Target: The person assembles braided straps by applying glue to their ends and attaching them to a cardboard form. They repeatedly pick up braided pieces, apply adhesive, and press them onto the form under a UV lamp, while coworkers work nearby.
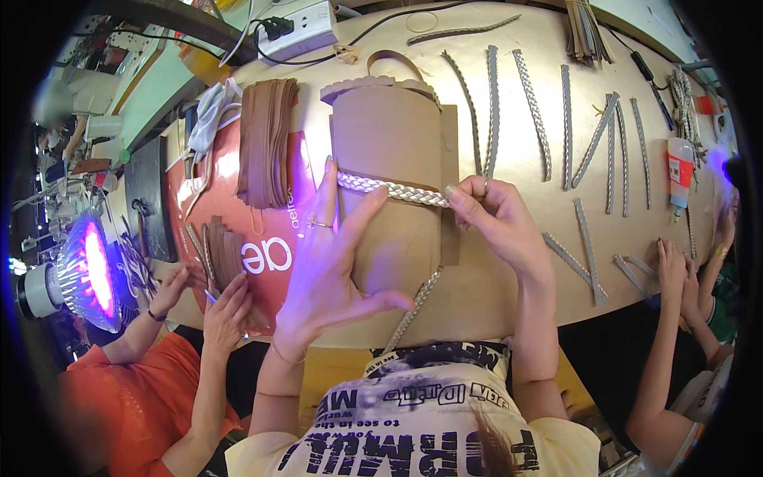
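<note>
"Gold-coloured sheeting covers the table [517, 306]. What's closest?"

"One grey braid [413, 312], reaching the near edge; a brushing sleeve could drag it off."

"And the hands?"

"Left hand [326, 266] spread, unclenched, one fingertip on a silvery braid [417, 195], another by its left end. Right hand [505, 226] pinches the right end between thumb and fingers."

"Where does that braid sit?"

"Across a tan form [389, 127], mid-table, back from the near edge. It could skew if the left fingers lift or the right pinch pulls unevenly."

"Farther off?"

"Loose braids [610, 159] toward the right end, a squeeze bottle [679, 175] beyond them; a loose cap might leak. Near the far edge, left of middle, a power strip [300, 33]; its cord, if snagged, could sweep things askew."
</note>
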{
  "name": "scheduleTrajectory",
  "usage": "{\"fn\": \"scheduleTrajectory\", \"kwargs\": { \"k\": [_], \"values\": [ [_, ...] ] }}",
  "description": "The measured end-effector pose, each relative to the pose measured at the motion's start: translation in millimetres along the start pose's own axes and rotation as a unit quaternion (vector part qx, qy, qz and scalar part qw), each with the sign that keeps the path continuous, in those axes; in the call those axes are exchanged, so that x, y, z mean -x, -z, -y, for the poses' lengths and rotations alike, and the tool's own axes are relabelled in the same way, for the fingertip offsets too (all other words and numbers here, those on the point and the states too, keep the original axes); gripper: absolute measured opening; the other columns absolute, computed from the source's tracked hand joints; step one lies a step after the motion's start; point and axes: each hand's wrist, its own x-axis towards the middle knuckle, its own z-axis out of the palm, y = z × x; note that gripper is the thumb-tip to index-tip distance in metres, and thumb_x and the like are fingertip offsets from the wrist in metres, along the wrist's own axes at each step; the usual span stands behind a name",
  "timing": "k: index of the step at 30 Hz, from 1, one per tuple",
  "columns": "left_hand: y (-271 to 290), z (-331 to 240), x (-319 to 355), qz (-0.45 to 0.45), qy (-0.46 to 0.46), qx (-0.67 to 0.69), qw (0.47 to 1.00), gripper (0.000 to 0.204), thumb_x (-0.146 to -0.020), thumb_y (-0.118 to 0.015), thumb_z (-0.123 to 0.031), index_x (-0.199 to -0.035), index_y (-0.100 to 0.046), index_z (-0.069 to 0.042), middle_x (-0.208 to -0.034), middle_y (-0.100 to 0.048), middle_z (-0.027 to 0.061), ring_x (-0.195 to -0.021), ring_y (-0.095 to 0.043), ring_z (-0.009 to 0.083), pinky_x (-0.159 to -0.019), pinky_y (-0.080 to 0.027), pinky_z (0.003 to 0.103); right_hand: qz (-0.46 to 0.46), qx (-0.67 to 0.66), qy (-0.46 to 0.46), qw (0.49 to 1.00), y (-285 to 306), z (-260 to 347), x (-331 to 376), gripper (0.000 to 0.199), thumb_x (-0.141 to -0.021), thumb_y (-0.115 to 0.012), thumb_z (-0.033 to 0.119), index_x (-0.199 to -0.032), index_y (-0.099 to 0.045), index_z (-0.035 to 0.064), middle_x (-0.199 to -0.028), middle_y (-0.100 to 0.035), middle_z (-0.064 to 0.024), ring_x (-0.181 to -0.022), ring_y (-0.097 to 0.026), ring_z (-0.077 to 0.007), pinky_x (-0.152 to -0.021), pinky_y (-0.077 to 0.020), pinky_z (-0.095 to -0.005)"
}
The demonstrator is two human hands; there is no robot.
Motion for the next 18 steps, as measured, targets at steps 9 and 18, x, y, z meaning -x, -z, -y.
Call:
{"fn": "scheduleTrajectory", "kwargs": {
  "k": [9, 18],
  "values": [
    [8, -26, 4, -0.02, -0.002, -0.121, 0.992, 0.105, -0.062, -0.065, -0.084, -0.141, -0.05, -0.017, -0.154, -0.007, 0.0387, -0.144, -0.007, 0.0548, -0.114, -0.011, 0.063, 0.005, -0.03, -0.005, 1.0, -8, 0, -1, 0.032, -0.096, -0.063, 0.031, -0.078, -0.062, 0.005, -0.067, -0.053, 0.0048, -0.062, -0.044, -0.0024, -0.055, -0.0345, -0.0208],
    [-2, -23, 3, 0.024, -0.011, -0.125, 0.992, 0.093, -0.07, -0.063, -0.077, -0.138, -0.053, -0.016, -0.156, -0.017, 0.0314, -0.142, -0.018, 0.0526, -0.113, -0.019, 0.061, -0.005, 0.06, 0.037, 0.997, -20, 27, -1, 0.035, -0.094, -0.063, 0.026, -0.068, -0.057, 0.0028, -0.057, -0.046, 0.0033, -0.051, -0.038, -0.0031, -0.044, -0.0285, -0.0249]
  ]
}}
